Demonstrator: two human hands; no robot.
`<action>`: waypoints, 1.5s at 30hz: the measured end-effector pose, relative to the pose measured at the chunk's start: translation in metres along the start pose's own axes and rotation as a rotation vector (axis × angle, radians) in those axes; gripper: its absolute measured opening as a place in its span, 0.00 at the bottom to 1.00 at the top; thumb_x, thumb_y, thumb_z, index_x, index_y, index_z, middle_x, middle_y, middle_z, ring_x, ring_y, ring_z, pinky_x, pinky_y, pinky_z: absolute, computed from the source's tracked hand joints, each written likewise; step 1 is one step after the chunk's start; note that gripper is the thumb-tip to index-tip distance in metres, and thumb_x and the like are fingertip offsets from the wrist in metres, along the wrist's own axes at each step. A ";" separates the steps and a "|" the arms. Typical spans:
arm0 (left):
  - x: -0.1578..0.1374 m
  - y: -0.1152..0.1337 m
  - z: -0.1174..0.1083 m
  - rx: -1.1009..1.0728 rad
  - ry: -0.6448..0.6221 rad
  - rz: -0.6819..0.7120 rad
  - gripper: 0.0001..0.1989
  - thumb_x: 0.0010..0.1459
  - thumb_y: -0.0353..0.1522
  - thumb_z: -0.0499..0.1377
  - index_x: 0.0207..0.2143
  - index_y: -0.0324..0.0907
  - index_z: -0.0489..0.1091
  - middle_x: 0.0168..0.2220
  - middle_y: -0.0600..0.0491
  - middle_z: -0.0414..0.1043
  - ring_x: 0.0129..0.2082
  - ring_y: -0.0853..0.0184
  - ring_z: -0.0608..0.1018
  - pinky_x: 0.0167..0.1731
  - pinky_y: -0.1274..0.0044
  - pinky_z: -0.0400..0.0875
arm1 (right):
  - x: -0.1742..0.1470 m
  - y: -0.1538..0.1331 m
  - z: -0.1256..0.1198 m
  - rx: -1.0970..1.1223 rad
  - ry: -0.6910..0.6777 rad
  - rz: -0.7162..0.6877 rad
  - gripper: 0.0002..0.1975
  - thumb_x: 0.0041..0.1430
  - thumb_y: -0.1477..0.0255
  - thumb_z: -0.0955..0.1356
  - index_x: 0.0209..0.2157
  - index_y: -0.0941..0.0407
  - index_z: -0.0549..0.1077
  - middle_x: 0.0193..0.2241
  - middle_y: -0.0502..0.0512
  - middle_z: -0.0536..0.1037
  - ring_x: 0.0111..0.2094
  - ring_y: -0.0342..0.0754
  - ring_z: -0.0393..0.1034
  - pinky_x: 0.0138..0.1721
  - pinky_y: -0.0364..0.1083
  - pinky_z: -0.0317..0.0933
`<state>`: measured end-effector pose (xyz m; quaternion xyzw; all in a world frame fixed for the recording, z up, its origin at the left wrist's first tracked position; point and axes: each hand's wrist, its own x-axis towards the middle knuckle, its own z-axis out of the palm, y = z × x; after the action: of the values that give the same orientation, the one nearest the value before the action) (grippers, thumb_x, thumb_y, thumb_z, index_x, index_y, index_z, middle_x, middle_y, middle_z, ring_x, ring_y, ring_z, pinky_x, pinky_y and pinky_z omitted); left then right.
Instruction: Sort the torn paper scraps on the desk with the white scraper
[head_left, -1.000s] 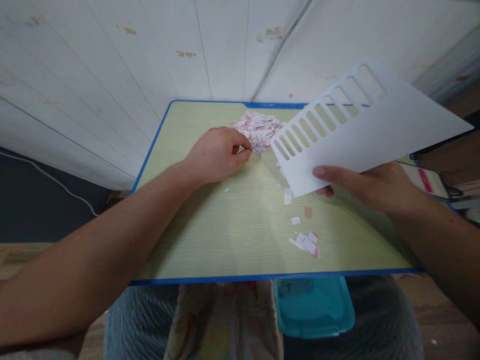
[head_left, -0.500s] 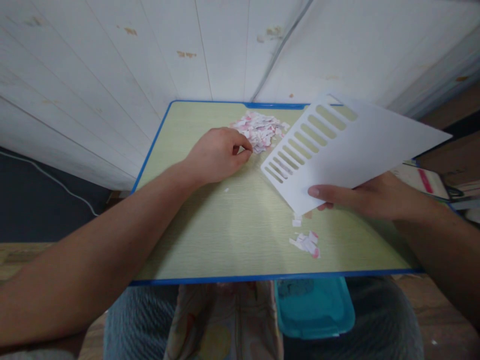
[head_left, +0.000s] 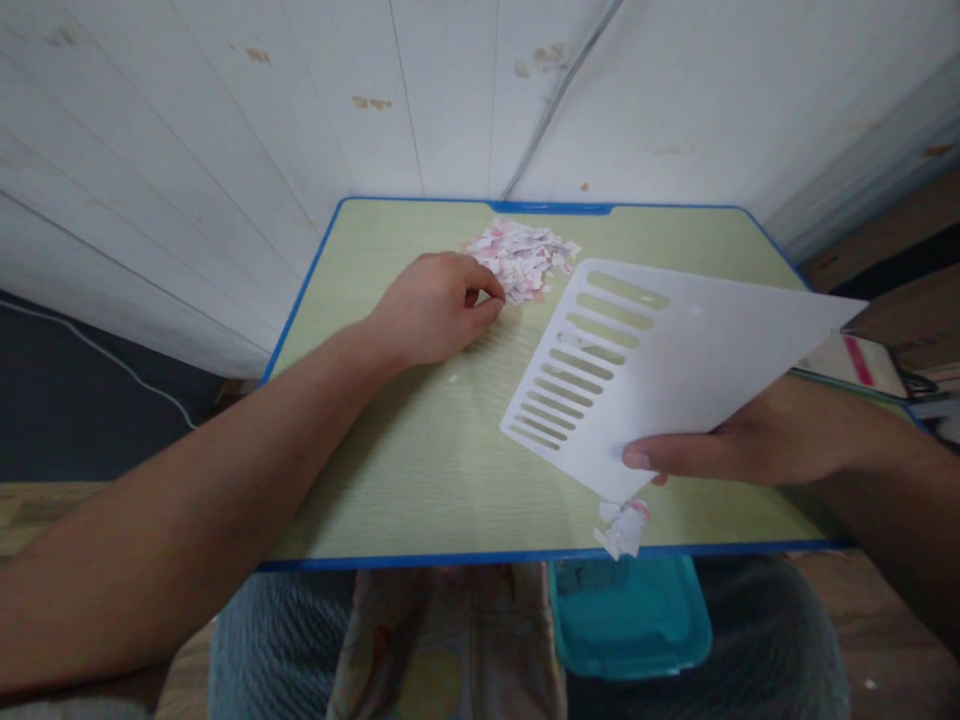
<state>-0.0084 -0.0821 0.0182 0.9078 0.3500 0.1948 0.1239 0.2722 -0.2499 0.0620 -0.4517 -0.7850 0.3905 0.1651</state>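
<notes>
the right hand (head_left: pixel 772 440) grips the white scraper (head_left: pixel 690 370), thumb on top and fingertips mostly hidden beneath. the scraper slants over the right half of the worktop (head_left: pixel 397 470), its row of slots facing left. its lower corner meets a few paper scraps (head_left: pixel 626 530) at the near edge, some jutting over it above a teal tub (head_left: pixel 630 668). the left hand's (head_left: pixel 439 308) fingers curl beside the paper heap (head_left: pixel 521 255) near the far edge; i cannot tell whether they pinch anything.
</notes>
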 end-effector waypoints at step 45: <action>0.001 -0.009 0.002 -0.003 0.100 -0.029 0.17 0.64 0.37 0.60 0.46 0.48 0.89 0.35 0.51 0.85 0.38 0.59 0.82 0.46 0.69 0.76 | 0.003 0.014 -0.023 0.345 -0.629 0.020 0.19 0.72 0.67 0.76 0.59 0.62 0.83 0.56 0.65 0.88 0.57 0.55 0.86 0.58 0.49 0.77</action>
<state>-0.0122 -0.0749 0.0131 0.8917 0.3684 0.2386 0.1101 0.2922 -0.2329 0.0659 -0.2825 -0.7156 0.6386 -0.0147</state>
